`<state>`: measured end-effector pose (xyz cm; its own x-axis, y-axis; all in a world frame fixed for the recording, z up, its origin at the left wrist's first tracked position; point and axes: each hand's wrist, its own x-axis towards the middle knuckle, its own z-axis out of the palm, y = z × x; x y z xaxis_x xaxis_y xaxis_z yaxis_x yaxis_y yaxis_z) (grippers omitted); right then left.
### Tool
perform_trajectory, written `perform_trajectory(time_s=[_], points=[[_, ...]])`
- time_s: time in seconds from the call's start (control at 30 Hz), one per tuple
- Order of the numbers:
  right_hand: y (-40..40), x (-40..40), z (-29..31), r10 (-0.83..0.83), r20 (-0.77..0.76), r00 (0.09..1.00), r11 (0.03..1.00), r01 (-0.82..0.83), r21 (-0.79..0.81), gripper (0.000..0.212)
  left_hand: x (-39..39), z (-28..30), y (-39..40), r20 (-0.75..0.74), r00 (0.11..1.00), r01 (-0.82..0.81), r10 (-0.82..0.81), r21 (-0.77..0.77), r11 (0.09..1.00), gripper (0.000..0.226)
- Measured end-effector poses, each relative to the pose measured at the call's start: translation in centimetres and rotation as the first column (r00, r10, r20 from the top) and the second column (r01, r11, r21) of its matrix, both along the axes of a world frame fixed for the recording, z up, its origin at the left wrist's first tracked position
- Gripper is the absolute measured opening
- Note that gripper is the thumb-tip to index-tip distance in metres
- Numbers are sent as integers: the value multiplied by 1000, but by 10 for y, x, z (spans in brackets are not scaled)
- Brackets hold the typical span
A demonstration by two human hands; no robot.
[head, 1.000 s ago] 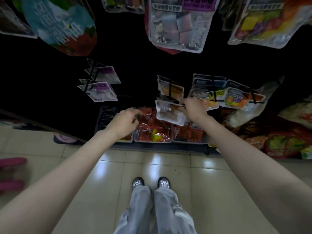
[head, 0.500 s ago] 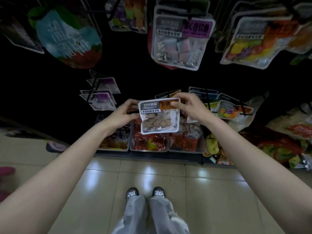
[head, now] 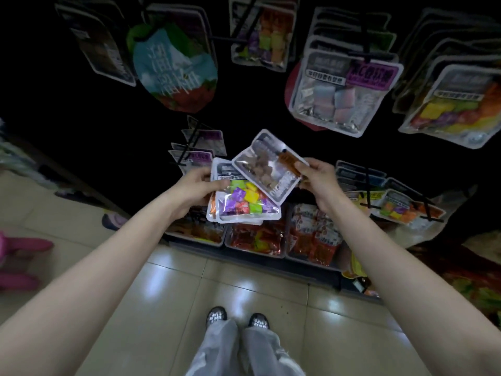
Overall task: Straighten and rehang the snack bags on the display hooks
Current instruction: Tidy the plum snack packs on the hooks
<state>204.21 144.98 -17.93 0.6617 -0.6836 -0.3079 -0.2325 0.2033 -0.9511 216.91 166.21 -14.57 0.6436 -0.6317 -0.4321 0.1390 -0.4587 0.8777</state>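
Note:
My left hand (head: 196,185) grips the left edge of a small stack of snack bags; the top one is a clear bag of colourful wrapped candies (head: 244,202). My right hand (head: 315,176) pinches the orange-labelled corner of a bag of brown snacks (head: 264,166), which is tilted and overlaps the candy bag's upper right. Both bags are off the hooks, in front of the dark display wall. Black display hooks (head: 366,183) with more bags stick out to the right, and another hook (head: 189,142) to the left.
Larger bags hang higher up: a blue-green pouch (head: 173,69), a purple-labelled bag (head: 344,90) and a bag of coloured sweets (head: 450,104). Bins of red packets (head: 314,234) line the wall's foot. Below are the tiled floor (head: 162,308) and my shoes (head: 217,314).
The single brown-snack bag held level by both hands is now tilted in my right hand alone. My left hand now holds a stack with a colourful candy bag. The view has tipped upward.

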Motion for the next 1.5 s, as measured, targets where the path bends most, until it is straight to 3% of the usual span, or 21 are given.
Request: perform_trajectory(time_s=[0.1,0.23,0.33,0.57,0.7,0.77,0.87,1.07,1.23,1.4,1.5], points=[[0,1,3,-18,54,998,1000,17,26,13,12,-2,21,-15,998,-65,65,5,998,23],[12,14,3,165,69,984,981,-171,97,18,31,0,42,34,993,-113,113,-10,994,14],[28,33,10,321,16,947,946,-322,45,14,49,5,57,52,991,-126,126,-19,992,14],[91,120,30,318,-115,941,932,-333,-146,10,112,-5,123,147,963,-235,225,49,971,15],[139,184,24,208,-63,976,955,-217,-201,10,159,-13,173,237,944,-266,229,137,954,15],[158,210,23,162,-52,985,934,-170,-313,11,181,-13,194,355,924,-238,144,237,942,15],[179,233,36,208,-119,971,798,-238,-553,25,201,-2,208,454,889,-201,48,294,935,14],[195,247,86,201,-16,979,622,-140,-770,23,216,25,200,519,854,-74,-34,185,980,22],[198,272,127,147,89,985,631,-24,-775,24,214,38,185,493,870,-46,24,31,998,28],[203,294,143,80,91,993,650,18,-760,25,208,47,176,501,863,-78,61,12,997,25],[206,299,145,79,83,993,606,18,-795,25,207,50,178,503,863,-68,51,15,998,25]])
